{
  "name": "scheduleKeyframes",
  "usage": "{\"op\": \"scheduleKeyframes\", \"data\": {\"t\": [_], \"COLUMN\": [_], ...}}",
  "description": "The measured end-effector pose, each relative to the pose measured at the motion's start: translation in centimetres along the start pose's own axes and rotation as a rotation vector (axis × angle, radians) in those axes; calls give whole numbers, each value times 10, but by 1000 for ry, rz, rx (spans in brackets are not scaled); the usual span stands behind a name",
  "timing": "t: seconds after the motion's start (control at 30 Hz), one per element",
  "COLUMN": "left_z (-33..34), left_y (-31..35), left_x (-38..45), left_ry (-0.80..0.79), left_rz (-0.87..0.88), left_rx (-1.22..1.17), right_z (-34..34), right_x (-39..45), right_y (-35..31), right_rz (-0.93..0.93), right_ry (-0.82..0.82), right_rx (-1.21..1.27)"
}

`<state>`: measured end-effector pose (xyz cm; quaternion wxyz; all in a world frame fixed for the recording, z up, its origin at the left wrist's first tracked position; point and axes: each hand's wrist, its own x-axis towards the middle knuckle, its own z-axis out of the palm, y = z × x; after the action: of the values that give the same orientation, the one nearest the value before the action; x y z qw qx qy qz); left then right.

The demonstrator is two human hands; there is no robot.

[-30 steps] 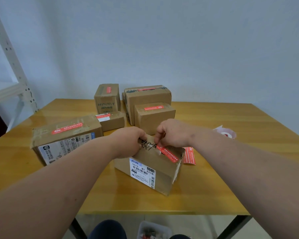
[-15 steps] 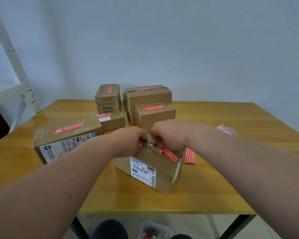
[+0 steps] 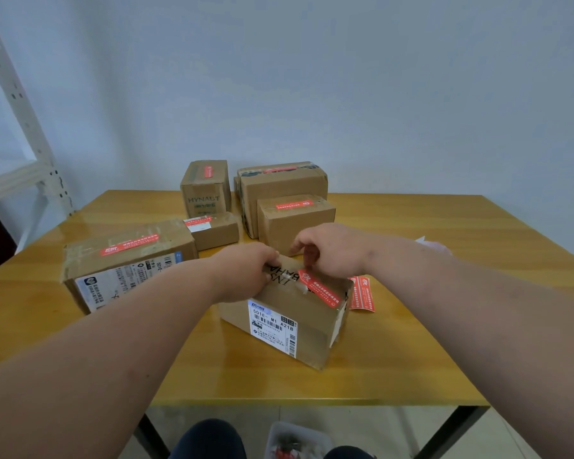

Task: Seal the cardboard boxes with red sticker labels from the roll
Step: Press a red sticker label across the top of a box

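Head view: our left hand (image 3: 246,273) grips the centre box (image 3: 289,313), right hand (image 3: 328,250) pinches its red label (image 3: 318,288); a slip could crease it.

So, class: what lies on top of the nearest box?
A red sticker runs diagonally across the nearest box, with black lettering beside it. Both hands cover the far edge, hiding what lies beneath.
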<state>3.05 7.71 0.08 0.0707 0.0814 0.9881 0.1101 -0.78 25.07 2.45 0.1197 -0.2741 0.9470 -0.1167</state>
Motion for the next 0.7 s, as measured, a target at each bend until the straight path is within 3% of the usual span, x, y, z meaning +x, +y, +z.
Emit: {"op": "scheduleKeyframes", "data": {"t": [0.4, 0.7], "left_z": [1, 3], "left_y": [0, 1], "left_x": [-1, -1], "left_ry": [1, 6], "left_rz": [7, -5], "left_rx": [-14, 1], "right_z": [2, -20], "right_x": [-1, -12], "right_y": [-8, -11], "right_rz": [-76, -79], "right_ry": [10, 39], "right_rx": [-272, -237]}}
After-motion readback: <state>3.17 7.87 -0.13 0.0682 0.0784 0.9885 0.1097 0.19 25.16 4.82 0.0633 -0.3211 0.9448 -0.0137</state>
